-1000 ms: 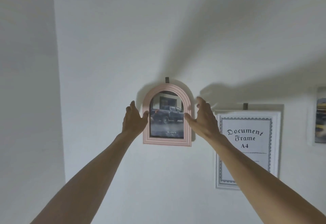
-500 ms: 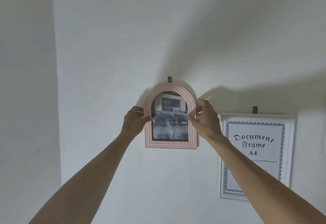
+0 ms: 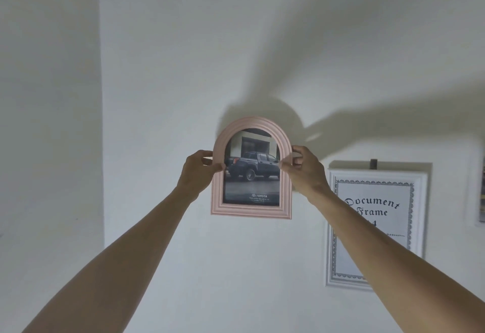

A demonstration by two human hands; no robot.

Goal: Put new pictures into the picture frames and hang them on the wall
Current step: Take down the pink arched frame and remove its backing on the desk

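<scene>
Both hands are clamped on the pink arched frame (image 3: 251,168): the left hand (image 3: 197,172) pinches its left edge and the right hand (image 3: 305,168) pinches its right edge, thumbs on the front moulding. A second ago the hands were open beside the frame while it hung under a dark hook; half a second ago they closed on it. Now the frame sits higher and larger in view, covering the hook, with a broad shadow behind it, so it seems lifted off the wall (image 3: 170,70). It holds a truck photo. I judge it is coming down for a new picture. To the right, the white document frame (image 3: 378,227) hangs from its own hook (image 3: 373,164).
</scene>
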